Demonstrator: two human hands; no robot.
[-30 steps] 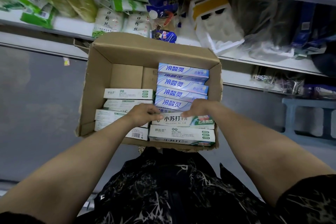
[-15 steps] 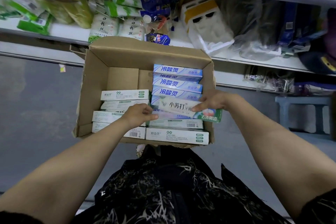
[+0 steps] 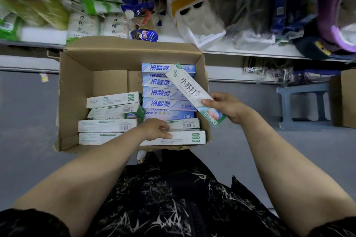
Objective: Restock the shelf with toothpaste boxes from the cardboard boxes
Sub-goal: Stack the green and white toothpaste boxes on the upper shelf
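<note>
A green-and-white toothpaste box [image 3: 189,87] is gripped by the right hand [image 3: 225,107], tilted above the cardboard box [image 3: 77,82], while the left hand [image 3: 154,129] is rested, fingers loose, on a white box [image 3: 185,137] inside.

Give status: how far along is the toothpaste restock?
Done: the back-left corner of the cardboard box is bare, so some stock may be out. In hand: right hand grips a white-green toothpaste box above the blue toothpaste boxes; left hand rests on a front white box. Left: most boxes, none visibly shelved.
</note>
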